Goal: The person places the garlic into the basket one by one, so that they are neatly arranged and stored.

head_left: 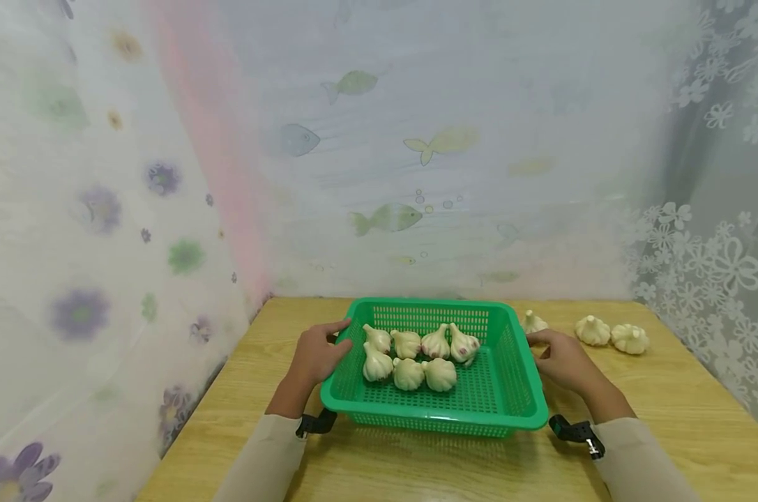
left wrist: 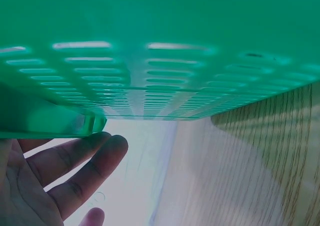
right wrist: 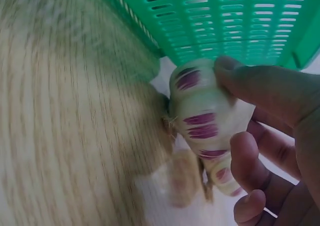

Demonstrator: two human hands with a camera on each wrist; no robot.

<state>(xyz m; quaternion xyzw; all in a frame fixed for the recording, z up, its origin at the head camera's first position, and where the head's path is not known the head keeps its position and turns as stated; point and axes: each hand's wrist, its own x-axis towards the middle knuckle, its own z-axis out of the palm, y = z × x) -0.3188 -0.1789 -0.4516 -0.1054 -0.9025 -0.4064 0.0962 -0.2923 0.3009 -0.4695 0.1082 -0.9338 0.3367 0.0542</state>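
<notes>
A green plastic basket (head_left: 434, 420) with slotted walls holds several garlic bulbs (head_left: 408, 374), grouped toward its left and middle. My left hand (head_left: 316, 352) grips the basket's left rim, thumb above and fingers beneath; the left wrist view shows those fingers (left wrist: 92, 171) under the rim. Beside the basket's right wall, my right hand (head_left: 567, 360) pinches a purple-streaked garlic bulb (right wrist: 205, 105) by its narrow end, as the right wrist view shows. In the head view this held bulb is hidden behind the hand and the basket's rim.
Right of the basket, a garlic bulb (head_left: 532, 322) sits just beyond my right hand, with two more bulbs (head_left: 592, 330) farther right on the wooden table (head_left: 686, 411). Patterned curtains (head_left: 379, 174) surround the table at the back and sides.
</notes>
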